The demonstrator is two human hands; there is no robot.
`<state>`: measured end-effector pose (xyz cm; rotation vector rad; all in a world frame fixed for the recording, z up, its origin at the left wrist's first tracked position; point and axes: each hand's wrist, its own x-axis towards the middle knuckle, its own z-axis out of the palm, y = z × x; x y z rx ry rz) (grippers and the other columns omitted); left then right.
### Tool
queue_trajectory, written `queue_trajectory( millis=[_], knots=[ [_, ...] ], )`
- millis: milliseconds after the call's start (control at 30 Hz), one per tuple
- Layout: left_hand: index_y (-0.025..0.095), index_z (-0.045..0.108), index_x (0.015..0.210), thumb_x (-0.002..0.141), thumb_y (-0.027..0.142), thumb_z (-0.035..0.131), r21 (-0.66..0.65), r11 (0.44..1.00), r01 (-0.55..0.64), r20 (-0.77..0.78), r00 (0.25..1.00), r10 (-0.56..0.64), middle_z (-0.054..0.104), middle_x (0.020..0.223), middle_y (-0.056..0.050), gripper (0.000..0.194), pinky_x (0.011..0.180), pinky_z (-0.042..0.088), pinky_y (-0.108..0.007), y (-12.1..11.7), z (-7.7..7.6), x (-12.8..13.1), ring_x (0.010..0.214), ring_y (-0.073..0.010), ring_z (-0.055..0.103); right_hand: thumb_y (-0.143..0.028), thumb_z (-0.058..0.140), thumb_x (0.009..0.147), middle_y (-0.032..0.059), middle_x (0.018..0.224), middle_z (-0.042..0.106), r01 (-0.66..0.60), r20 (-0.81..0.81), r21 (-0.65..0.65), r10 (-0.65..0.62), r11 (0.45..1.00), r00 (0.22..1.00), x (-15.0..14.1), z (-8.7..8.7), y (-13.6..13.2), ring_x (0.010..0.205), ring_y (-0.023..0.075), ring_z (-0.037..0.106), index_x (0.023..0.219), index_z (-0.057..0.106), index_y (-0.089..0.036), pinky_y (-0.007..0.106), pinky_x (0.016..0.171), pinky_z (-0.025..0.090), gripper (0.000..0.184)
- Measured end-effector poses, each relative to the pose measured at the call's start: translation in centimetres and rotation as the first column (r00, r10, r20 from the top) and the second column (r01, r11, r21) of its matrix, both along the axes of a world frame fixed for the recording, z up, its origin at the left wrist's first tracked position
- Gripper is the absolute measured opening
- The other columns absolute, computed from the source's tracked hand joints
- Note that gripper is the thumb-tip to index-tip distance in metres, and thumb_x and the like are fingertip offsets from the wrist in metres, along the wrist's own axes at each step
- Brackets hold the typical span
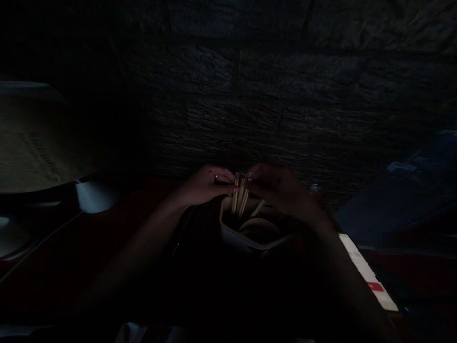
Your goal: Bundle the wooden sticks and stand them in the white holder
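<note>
In the dim head view, several pale wooden chopsticks stand nearly upright, their lower ends inside a light-rimmed container. Bits of shiny clear plastic show at their tops. My left hand comes from the left, its thumb and fingers closed on the leftmost sticks near the top. On the other side my right hand is closed around the upper ends of the sticks, most of its fingertips in shadow. A curved, rounded rim shows inside the container; the depth of it is too dark to make out.
Behind the container rises a dark rough block wall. A large tan box or bag stands at left, beside a pale cone-shaped object. At right lie a white strip with a red mark and a bluish panel.
</note>
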<state>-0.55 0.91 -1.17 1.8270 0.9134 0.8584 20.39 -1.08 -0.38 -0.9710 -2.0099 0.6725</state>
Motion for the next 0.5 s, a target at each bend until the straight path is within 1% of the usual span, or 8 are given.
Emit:
queue_trajectory(
  millis=[133, 300, 500],
  knots=[
    [0.013, 0.068, 0.085, 0.071, 0.025, 0.074, 0.008, 1.0, -0.004, 0.005, 1.0, 0.004, 0.073, 0.082, -0.004, 0.019, 0.072, 0.051, -0.027, 0.0, 0.0, -0.1, 0.078, -0.0159, 0.068, -0.025, 0.063, 0.082, 0.0028, 0.088, 0.07, 0.008, 0.018, 0.007, -0.008, 1.0, 1.0, 0.1, 0.4, -0.3, 0.081, 0.0164, 0.066, 0.092, 0.064, -0.019, 0.028, 0.072, 0.05, 0.012],
    [0.013, 0.068, 0.088, 0.073, 0.025, 0.073, -0.022, 1.0, 0.007, -0.002, 1.0, -0.007, 0.073, 0.081, -0.005, 0.02, 0.073, 0.052, -0.028, -0.1, 0.0, 0.0, 0.077, -0.0164, 0.069, -0.025, 0.063, 0.082, 0.0039, 0.088, 0.07, 0.01, -0.009, 0.007, -0.01, 1.0, 1.0, 0.1, 1.1, -0.6, 0.082, 0.0169, 0.065, 0.091, 0.064, -0.018, 0.028, 0.072, 0.05, 0.012],
    [0.012, 0.068, 0.089, 0.072, 0.027, 0.073, -0.005, 1.0, 0.029, -0.028, 0.999, -0.029, 0.074, 0.087, -0.007, 0.023, 0.075, 0.052, -0.028, 0.0, -0.1, -0.1, 0.083, -0.0179, 0.069, -0.024, 0.066, 0.08, 0.0048, 0.09, 0.07, 0.012, -0.059, 0.034, -0.01, 0.999, 0.998, 0.5, 1.1, -0.3, 0.083, 0.0179, 0.066, 0.09, 0.065, -0.017, 0.029, 0.075, 0.051, 0.012]
  ],
)
